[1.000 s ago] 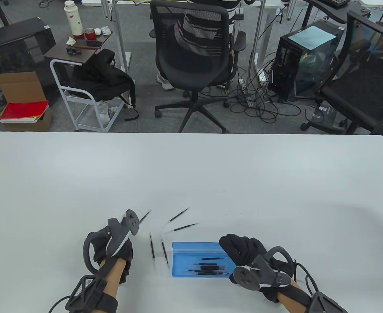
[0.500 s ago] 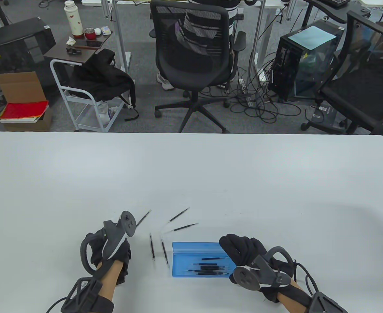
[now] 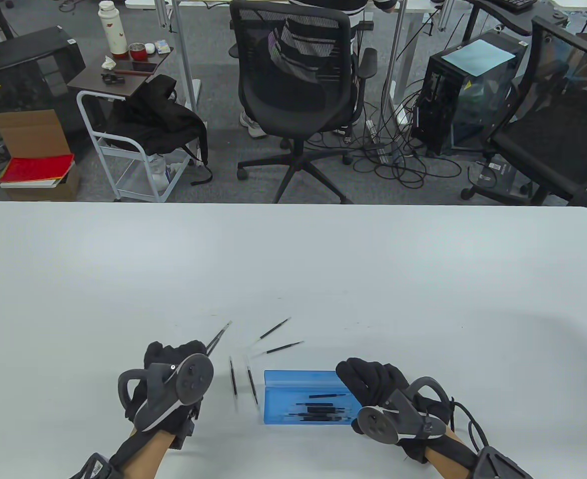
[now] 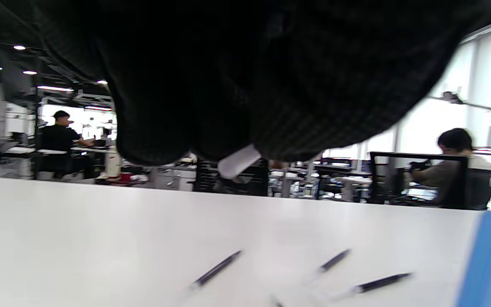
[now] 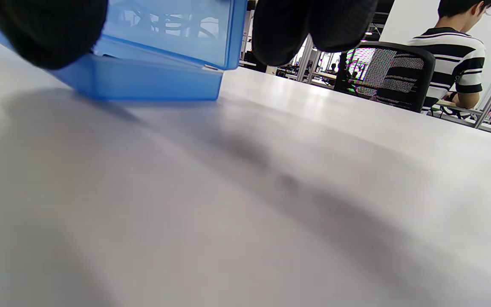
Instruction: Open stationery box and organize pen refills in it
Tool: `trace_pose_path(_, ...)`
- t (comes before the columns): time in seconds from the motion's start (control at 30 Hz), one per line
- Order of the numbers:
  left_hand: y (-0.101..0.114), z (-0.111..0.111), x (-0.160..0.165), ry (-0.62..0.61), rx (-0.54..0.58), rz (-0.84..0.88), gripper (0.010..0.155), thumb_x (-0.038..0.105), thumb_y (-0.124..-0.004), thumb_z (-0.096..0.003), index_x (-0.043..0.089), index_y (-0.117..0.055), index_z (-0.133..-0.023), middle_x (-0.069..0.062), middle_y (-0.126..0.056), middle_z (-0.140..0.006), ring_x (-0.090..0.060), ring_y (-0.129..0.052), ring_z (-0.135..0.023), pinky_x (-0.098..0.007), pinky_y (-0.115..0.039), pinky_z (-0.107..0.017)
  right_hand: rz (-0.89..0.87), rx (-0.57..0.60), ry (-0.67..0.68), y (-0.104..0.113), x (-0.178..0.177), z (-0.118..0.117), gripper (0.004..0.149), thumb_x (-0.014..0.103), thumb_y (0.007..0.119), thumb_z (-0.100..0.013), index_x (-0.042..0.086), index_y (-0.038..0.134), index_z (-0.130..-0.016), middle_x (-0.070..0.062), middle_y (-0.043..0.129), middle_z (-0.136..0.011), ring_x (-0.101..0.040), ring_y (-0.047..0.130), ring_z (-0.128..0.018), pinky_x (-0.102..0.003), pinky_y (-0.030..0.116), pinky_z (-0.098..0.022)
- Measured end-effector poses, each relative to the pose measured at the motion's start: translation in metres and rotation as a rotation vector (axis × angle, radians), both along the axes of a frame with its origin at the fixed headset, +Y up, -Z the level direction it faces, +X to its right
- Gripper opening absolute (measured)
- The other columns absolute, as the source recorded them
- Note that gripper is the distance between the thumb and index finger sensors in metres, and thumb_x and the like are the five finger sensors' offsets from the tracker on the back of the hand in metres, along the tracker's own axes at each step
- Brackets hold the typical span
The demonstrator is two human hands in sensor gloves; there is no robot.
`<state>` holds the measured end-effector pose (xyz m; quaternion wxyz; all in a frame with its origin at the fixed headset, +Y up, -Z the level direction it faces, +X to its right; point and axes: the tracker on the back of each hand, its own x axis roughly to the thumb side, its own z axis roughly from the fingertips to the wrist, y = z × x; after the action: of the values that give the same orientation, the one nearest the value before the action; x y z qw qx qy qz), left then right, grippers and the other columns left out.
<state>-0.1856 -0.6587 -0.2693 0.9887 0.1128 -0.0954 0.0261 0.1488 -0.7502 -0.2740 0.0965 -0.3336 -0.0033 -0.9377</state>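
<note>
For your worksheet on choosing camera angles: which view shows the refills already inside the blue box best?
The table view: it looks down into the open blue box, showing the refills lying inside. The right wrist view shows only the box's outside; the left wrist view only its blurred edge.

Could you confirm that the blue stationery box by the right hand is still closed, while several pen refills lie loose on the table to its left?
Not quite: the blue stationery box is open, not closed. The table view shows refills lying inside it, and the right wrist view shows its lid raised. The rest holds: it sits by the right hand, and several pen refills lie loose on the table to its left.
</note>
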Motion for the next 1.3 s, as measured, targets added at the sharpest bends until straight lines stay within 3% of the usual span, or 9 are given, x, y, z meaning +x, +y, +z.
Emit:
trace_pose_path(0.2,0.001,0.025,0.056,-0.292,0.021,-0.123,0.052,0.033,-0.097,-0.0394,0.012,-0.087,-0.086,-0.002,-0.104,-0.073,-0.026,-0.109,-0.063,-0.064,-0.068,-0.072,0.000,0.000,0.000,0.000,0.000,0.000,0.113,0.059,0.075,-0.042,0.018,-0.005,-0.110,-0.015,0.023,-0.122,-0.042,0.064,-0.106,-0.060,0.060,-0.078)
trace_pose_path(0.4,-0.024,0.041,0.121,-0.517,0.017,-0.350,0.051,0.033,-0.097,-0.0394,0.014,-0.087,-0.086,-0.001,-0.104,-0.074,-0.025,-0.109,-0.065,-0.063,-0.067,-0.074,0.000,-0.002,-0.001,0.000,0.000,0.000,0.113,0.060,0.075,-0.042,0.018,-0.005,-0.110,-0.015,0.023,-0.122,-0.042,0.064,-0.106,-0.060,0.060,-0.078)
trace_pose_path(0.53,-0.044,0.043,0.148,-0.580,0.014,-0.491,0.052,0.033,-0.096,-0.0396,0.013,-0.086,-0.087,-0.001,-0.103,-0.075,-0.025,-0.109,-0.066,-0.062,-0.068,-0.074,0.001,-0.002,0.000,0.000,0.000,0.000,0.113,0.059,0.075,-0.042,0.018,-0.005,-0.110,-0.015,0.023,-0.122,-0.042,0.064,-0.106,-0.060,0.060,-0.078)
trace_pose_path(0.87,-0.069,0.041,0.171,-0.620,0.019,-0.632,0.051,0.031,-0.094,-0.0422,0.014,-0.086,-0.090,-0.002,-0.103,-0.078,-0.026,-0.107,-0.069,-0.063,-0.066,-0.074,0.003,-0.002,0.001,0.000,0.000,0.000,0.113,0.059,0.075,-0.042,0.018,-0.004,-0.110,-0.015,0.023,-0.122,-0.042,0.064,-0.106,-0.060,0.060,-0.078)
trace_pose_path(1.3,-0.085,0.048,0.175,-0.580,0.142,-0.754,0.051,0.032,-0.091,-0.0455,0.020,-0.081,-0.094,0.002,-0.098,-0.084,-0.024,-0.103,-0.076,-0.061,-0.065,-0.076,0.005,0.002,0.001,-0.001,0.000,0.000,0.112,0.059,0.075,-0.042,0.018,-0.004,-0.110,-0.015,0.023,-0.122,-0.042,0.064,-0.106,-0.060,0.060,-0.078)
